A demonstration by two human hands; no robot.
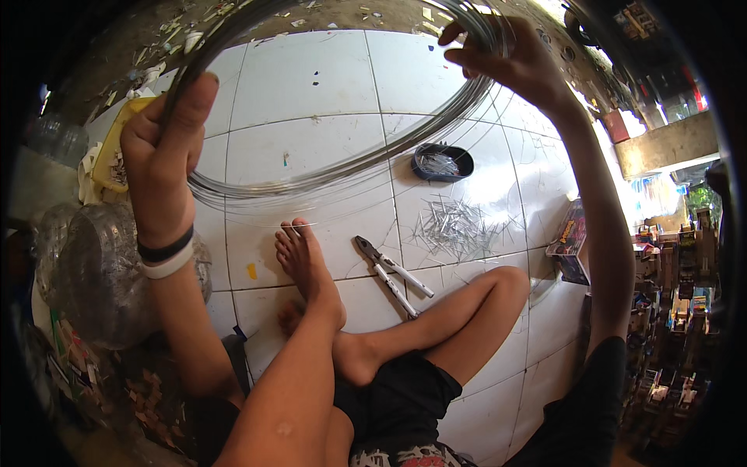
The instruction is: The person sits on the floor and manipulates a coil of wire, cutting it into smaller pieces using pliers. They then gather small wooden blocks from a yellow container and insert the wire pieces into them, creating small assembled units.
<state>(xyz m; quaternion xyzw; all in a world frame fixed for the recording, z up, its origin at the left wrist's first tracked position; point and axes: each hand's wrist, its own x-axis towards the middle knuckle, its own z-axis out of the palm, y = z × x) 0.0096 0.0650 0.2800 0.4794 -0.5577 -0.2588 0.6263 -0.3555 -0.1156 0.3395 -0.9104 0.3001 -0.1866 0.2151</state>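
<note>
A large coil of thin grey wire [373, 156] is held up in front of me, over the white tiles. My left hand [163, 156] grips its left side, thumb pointing up along the strands. At the upper right, my right hand [502, 62] has its fingers closed round the coil's other side. A few loose strands droop below the bundle. On the floor lie pliers [393, 276] with pale handles, close to my foot. Right of them is a loose pile of short cut wire pieces [459, 226]. Behind that pile stands a small dark oval tub [442, 163] with more pieces in it.
Clear plastic bottles or jugs [117, 272] crowd the left, near a yellow container [117, 148]. A printed box [570, 243] stands at the right edge of the tiles. Many small wooden items [677, 327] are stacked farther right. Scraps litter the ground beyond the tiles.
</note>
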